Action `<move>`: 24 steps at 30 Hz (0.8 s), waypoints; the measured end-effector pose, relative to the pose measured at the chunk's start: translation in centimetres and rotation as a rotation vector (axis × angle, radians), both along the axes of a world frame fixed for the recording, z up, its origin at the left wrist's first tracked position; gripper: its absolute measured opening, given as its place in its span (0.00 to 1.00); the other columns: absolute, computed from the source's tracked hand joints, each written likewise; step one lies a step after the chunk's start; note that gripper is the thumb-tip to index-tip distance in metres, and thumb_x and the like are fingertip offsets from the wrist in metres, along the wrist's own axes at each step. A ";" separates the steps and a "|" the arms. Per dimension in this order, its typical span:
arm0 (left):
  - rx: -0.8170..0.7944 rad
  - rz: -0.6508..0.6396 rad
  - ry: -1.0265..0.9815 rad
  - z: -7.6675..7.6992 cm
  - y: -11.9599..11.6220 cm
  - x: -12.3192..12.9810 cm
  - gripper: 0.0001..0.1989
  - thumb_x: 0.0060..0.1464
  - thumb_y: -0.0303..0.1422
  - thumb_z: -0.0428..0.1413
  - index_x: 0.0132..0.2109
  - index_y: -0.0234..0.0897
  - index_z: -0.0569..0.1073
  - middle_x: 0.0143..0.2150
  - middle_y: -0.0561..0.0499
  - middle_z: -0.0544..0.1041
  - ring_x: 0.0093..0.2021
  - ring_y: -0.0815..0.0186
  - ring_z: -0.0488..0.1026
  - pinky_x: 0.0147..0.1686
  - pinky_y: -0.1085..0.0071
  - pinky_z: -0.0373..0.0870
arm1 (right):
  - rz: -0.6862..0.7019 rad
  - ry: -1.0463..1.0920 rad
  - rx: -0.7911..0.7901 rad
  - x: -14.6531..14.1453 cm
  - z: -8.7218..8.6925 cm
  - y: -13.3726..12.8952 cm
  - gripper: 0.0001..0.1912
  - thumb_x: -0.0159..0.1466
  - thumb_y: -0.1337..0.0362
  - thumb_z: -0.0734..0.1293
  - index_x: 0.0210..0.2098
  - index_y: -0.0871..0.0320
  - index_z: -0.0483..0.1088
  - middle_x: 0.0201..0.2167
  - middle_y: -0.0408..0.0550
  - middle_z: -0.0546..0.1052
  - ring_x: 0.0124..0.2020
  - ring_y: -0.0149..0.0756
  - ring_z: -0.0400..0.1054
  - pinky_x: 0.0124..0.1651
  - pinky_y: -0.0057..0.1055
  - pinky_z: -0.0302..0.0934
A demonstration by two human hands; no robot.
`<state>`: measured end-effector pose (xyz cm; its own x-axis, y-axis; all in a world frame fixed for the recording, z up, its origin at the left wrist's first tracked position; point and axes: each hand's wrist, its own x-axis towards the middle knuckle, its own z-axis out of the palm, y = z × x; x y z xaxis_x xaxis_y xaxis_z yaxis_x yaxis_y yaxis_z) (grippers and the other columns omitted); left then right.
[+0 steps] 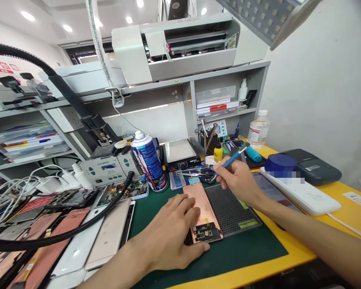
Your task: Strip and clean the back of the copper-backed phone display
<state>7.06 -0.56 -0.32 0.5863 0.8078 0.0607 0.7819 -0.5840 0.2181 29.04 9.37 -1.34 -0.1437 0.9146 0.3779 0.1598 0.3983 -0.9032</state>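
A copper-coloured phone screen panel [199,204], with a black section and small chips at its near end, lies back side up on the work surface. My left hand [176,224] steadies it, thumb at the near edge and fingers bent over its left side. Above the far right of the panel, my right hand [236,178] grips a blue pen-like tool [231,159] with a metal upper end. Its lower tip is hard to make out among the things behind. A dark perforated pad [228,210] lies under the panel's right side.
Phones and copper-coloured panels [55,241] lie at the left, under a black hose [87,228]. A blue spray can [150,162] stands behind my left hand. At the right are a lit phone [270,188], a white device [303,192] and a clear bottle [258,130].
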 end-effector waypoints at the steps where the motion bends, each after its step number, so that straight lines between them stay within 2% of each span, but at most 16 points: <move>1: 0.017 0.013 -0.010 -0.3 -0.4 -0.2 0.29 0.59 0.54 0.56 0.58 0.37 0.74 0.65 0.40 0.71 0.66 0.47 0.64 0.66 0.48 0.62 | 0.020 -0.011 -0.004 0.0 -0.1 -0.1 0.15 0.66 0.54 0.69 0.28 0.56 0.66 0.20 0.41 0.73 0.16 0.29 0.64 0.22 0.28 0.59; 7: 0.065 0.063 -0.060 -2.2 -1.0 -0.7 0.31 0.61 0.55 0.52 0.62 0.39 0.72 0.69 0.43 0.68 0.69 0.47 0.62 0.68 0.47 0.60 | 0.099 -0.086 -0.047 -0.3 -0.3 -0.7 0.16 0.67 0.55 0.69 0.28 0.56 0.65 0.20 0.39 0.72 0.17 0.28 0.65 0.22 0.27 0.59; 12: 0.070 0.071 -0.081 -2.8 -0.8 -0.7 0.31 0.61 0.55 0.52 0.61 0.38 0.73 0.68 0.42 0.69 0.68 0.47 0.63 0.67 0.47 0.61 | 0.205 -0.161 -0.146 -0.5 0.4 -1.4 0.17 0.67 0.51 0.68 0.30 0.57 0.68 0.21 0.42 0.74 0.16 0.28 0.65 0.18 0.25 0.56; 14: 0.071 0.077 -0.093 -3.0 -0.7 -0.6 0.32 0.61 0.55 0.53 0.61 0.37 0.72 0.67 0.41 0.69 0.68 0.46 0.63 0.67 0.46 0.61 | 0.289 -0.191 -0.232 -0.6 0.7 -1.7 0.19 0.66 0.48 0.69 0.30 0.57 0.70 0.19 0.43 0.74 0.16 0.29 0.65 0.18 0.25 0.55; 18: 0.081 0.078 -0.115 -3.6 -0.6 -0.7 0.33 0.63 0.55 0.51 0.64 0.36 0.70 0.67 0.40 0.69 0.68 0.44 0.62 0.66 0.44 0.61 | 0.498 -0.265 -0.511 -0.7 0.6 -2.2 0.23 0.65 0.44 0.68 0.31 0.59 0.74 0.21 0.48 0.77 0.16 0.31 0.67 0.17 0.25 0.58; 21: 0.098 0.059 -0.136 -3.9 -0.7 -1.0 0.33 0.64 0.53 0.50 0.66 0.35 0.68 0.69 0.41 0.67 0.70 0.46 0.59 0.69 0.45 0.59 | 0.557 -0.308 -0.581 -0.7 0.4 -2.6 0.20 0.66 0.46 0.69 0.34 0.59 0.75 0.18 0.43 0.73 0.16 0.29 0.65 0.18 0.24 0.57; 24: 0.066 0.059 -0.148 -4.0 -0.8 -1.3 0.33 0.65 0.53 0.50 0.67 0.35 0.66 0.71 0.43 0.64 0.72 0.48 0.56 0.70 0.47 0.58 | 0.529 -0.322 -0.544 -1.0 0.4 -3.0 0.15 0.65 0.51 0.70 0.34 0.57 0.73 0.18 0.39 0.70 0.17 0.27 0.63 0.19 0.23 0.57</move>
